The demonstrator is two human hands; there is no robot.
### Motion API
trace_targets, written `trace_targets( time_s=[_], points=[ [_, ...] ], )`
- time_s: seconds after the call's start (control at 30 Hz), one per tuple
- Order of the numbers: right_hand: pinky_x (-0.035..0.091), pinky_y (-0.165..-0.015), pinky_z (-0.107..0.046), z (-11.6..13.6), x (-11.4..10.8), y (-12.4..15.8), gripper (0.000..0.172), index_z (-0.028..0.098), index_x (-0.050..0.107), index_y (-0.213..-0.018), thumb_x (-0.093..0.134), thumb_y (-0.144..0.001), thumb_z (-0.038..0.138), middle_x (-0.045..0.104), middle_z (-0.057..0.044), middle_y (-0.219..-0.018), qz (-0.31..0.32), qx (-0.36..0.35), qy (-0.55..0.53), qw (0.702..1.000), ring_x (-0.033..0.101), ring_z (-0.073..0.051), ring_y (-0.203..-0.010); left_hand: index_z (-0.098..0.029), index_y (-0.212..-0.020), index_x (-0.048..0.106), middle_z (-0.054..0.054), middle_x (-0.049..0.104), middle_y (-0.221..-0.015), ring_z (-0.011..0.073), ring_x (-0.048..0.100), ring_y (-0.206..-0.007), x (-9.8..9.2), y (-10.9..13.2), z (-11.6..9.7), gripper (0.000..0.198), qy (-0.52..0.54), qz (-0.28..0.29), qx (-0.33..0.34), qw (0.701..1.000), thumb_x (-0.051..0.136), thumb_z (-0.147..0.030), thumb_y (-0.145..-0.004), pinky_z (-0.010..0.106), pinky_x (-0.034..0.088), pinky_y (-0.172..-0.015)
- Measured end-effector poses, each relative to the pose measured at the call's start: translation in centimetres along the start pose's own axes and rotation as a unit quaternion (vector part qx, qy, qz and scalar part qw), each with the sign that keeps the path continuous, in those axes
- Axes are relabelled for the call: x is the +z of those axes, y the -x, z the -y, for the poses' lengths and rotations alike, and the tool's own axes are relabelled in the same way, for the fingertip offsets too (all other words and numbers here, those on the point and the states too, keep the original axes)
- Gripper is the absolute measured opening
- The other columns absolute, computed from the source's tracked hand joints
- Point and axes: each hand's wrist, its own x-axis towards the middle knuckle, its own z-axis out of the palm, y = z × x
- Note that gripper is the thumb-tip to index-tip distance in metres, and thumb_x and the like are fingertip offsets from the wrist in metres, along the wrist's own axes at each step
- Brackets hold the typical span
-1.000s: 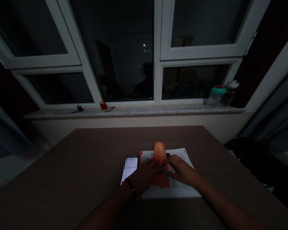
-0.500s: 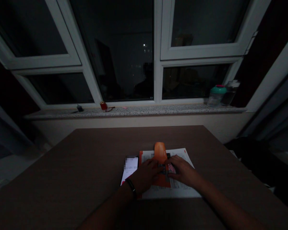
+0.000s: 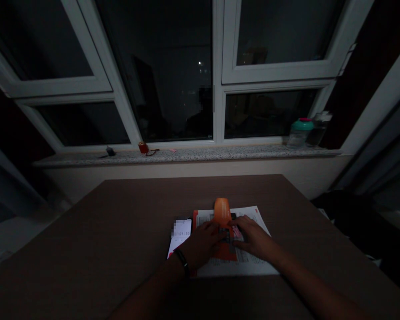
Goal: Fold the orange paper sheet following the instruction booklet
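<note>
An orange folded paper piece (image 3: 222, 212) lies on a white printed sheet (image 3: 253, 262) on a dark brown table (image 3: 120, 222). My left hand (image 3: 200, 244) and my right hand (image 3: 253, 238) rest side by side on the orange paper. Their fingertips meet at its middle, curled and pressing on it. The dim light hides how the fingers grip. A black band is on my left wrist. A lit phone (image 3: 180, 233) lies just left of my left hand.
A stone windowsill (image 3: 186, 154) runs behind the table. On it stand a small red object (image 3: 142, 147), glasses (image 3: 152, 152) and two bottles (image 3: 302, 132) at the right. Dark window panes rise above it. A dark shape sits on the floor at the right.
</note>
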Motion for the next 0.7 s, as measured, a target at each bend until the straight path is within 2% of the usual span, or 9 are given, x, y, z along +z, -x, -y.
trace_targets(
  time_s=[0.17,0.5,0.7],
  points=[
    [0.044,-0.095,-0.039,-0.6,0.4,0.0,0.049,0.022,0.061,-0.119,0.077,-0.073,0.018,0.063,-0.008,-0.114,-0.002,-0.008,0.001,1.0,0.056,-0.027,-0.108,-0.027,-0.137,0.048,0.007,0.05,-0.135,0.0283,0.045,-0.124,-0.2,0.0,-0.2,0.047,-0.005,0.003,0.004,1.0,0.06,-0.015,-0.093,0.045,0.04,-0.106],
    [0.041,-0.104,-0.045,-1.4,0.5,0.0,0.072,0.025,0.053,-0.136,0.08,-0.069,0.023,0.058,-0.01,-0.129,-0.025,0.032,-0.023,0.999,0.052,-0.03,-0.12,-0.029,-0.138,0.048,0.007,0.048,-0.14,0.0271,0.045,-0.127,0.3,0.1,0.2,0.047,0.004,-0.014,0.006,1.0,0.059,-0.016,-0.094,0.044,0.04,-0.105],
    [0.04,-0.105,-0.046,-2.0,0.7,0.0,0.075,0.025,0.051,-0.139,0.08,-0.07,0.026,0.057,-0.011,-0.132,-0.029,0.025,-0.022,0.999,0.051,-0.03,-0.123,-0.027,-0.138,0.049,0.007,0.047,-0.141,0.0279,0.044,-0.127,0.5,0.1,0.3,0.048,-0.001,-0.011,0.002,1.0,0.061,-0.015,-0.093,0.045,0.04,-0.106]
  ],
)
